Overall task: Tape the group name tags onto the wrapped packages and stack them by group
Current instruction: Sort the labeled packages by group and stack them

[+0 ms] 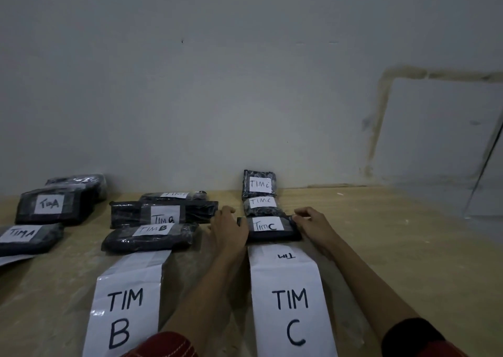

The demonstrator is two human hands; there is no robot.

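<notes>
The package [272,230] lies nearest in the right row, just beyond the TIM C sheet [288,302], and looks soft, light and slick in its wrap, so the left hand [227,230] and right hand [313,222], fingers curled round its two ends, probably grip it best there

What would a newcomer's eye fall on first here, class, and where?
A large white paper sheet lettered TIM B and another lettered TIM C lie nearest on the tan surface. Beyond, dark plastic-wrapped packages with small white tags sit grouped A, B, C left to right. The left hand and right hand hold the ends of the nearest TIM C package.
</notes>
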